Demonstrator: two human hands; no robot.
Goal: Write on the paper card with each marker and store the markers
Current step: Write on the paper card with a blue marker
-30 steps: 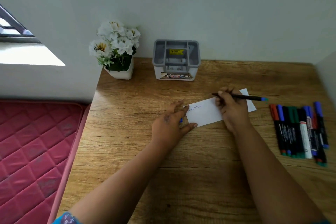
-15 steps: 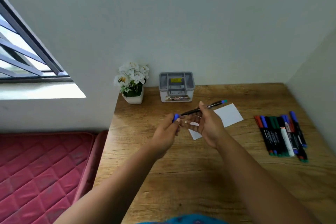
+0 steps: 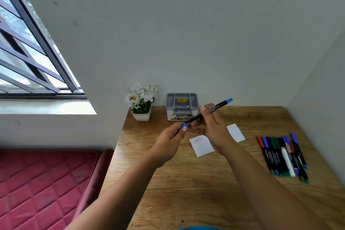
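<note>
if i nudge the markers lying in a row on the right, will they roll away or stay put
The markers look round and slim, so a sideways nudge would probably roll them. They lie packed side by side, so one would likely bump its neighbours. The table looks flat and smooth, offering little to stop them.

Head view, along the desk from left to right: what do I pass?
Flower pot → grey organizer → left hand pinching the blue cap → right hand holding the marker → row of markers.
</note>
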